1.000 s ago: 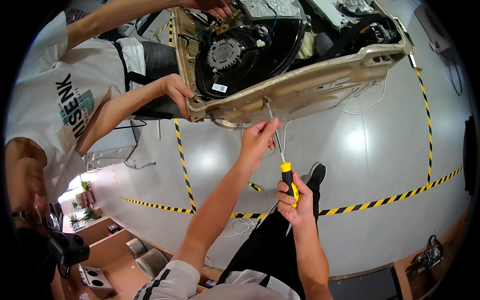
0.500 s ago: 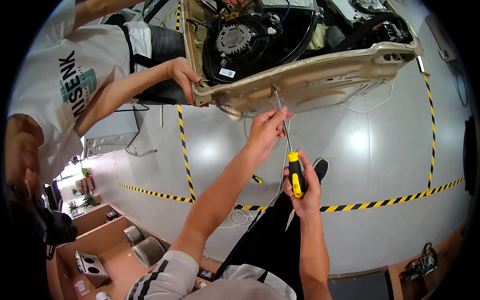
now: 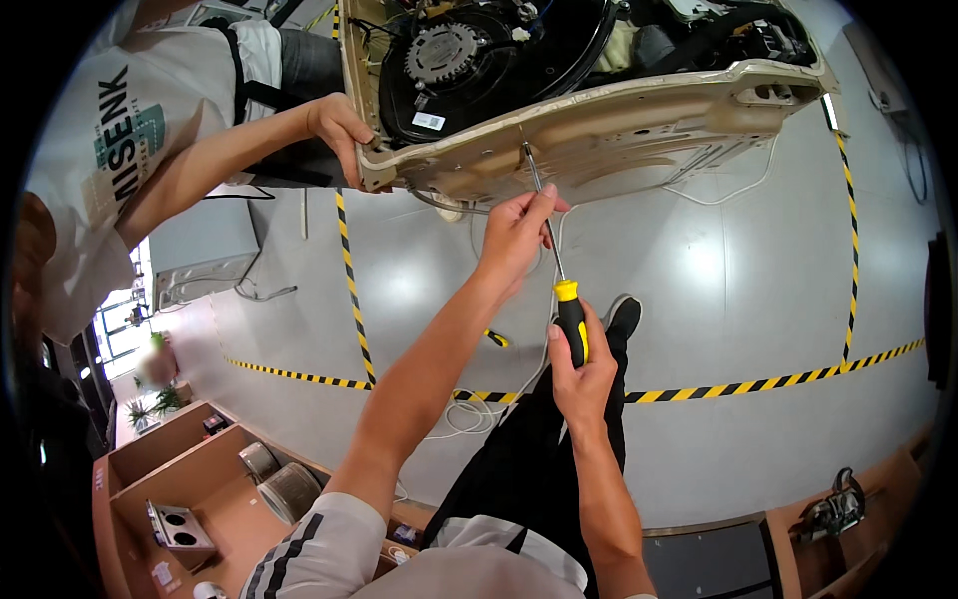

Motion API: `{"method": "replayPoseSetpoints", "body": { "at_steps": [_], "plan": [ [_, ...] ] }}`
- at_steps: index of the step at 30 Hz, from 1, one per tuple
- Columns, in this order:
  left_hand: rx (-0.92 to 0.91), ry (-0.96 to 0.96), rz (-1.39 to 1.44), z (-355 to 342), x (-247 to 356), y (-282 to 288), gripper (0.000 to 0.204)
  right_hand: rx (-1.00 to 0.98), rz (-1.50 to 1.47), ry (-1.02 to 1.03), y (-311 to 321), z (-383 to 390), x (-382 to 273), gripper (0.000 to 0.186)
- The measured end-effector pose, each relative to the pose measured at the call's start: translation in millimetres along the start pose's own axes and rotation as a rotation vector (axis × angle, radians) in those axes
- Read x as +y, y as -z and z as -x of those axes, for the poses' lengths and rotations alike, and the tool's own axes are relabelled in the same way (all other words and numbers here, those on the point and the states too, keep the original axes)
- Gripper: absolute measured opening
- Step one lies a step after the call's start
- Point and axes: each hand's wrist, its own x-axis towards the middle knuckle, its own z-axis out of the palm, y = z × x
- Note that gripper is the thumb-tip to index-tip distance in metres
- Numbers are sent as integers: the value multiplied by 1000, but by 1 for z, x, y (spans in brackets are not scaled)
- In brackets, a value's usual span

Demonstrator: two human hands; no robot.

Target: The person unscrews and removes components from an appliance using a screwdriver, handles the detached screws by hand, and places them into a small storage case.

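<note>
A long screwdriver [image 3: 572, 324] with a black and yellow handle points up and away from me, its tip at the side panel of an opened appliance. My right hand [image 3: 587, 379] is wrapped around the handle. Further up, my left hand [image 3: 514, 232] pinches the metal shaft between thumb and fingers. The appliance has a beige metal casing [image 3: 639, 125]. Inside it sit a large black round tub [image 3: 539, 75] and a grey toothed motor disc [image 3: 441, 53]. A co-worker's hand [image 3: 339, 128] grips the casing's left corner.
Another yellow and black tool [image 3: 496, 338] lies on the grey floor, near a coiled white cable [image 3: 464, 419]. Yellow-black striped tape [image 3: 738, 390] marks the floor. A wooden bin [image 3: 225, 499] with metal parts stands at lower left; a co-worker in a white shirt [image 3: 185, 85] stands left.
My right hand has turned around the screwdriver handle, its thumb now along the left side. My left hand still pinches the shaft. The whole view has shifted slightly.
</note>
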Motion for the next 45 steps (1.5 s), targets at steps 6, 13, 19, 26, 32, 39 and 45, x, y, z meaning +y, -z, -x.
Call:
{"method": "replayPoseSetpoints", "body": {
  "at_steps": [6,13,19,26,32,39,45],
  "plan": [
    [-64,30,179,9,-24,9,33,-650,-1592,-719,23,16,31,68],
    [9,-69,47,15,-39,19,30,-10,-18,77,-2,41,59,45],
    [-35,22,277,14,-39,25,30,-448,-1459,-619,3,28,38,60],
    [15,-31,163,-5,-3,7,32,42,129,148,-4,3,17,40],
    [-2,-9,266,-14,-8,8,38,-382,-1258,-541,13,3,17,61],
    [-16,10,293,-15,1,8,33,27,126,206,-6,-1,5,45],
    [-19,6,348,-23,4,8,34,-226,-846,-284,7,-9,-2,46]
  ]
}}
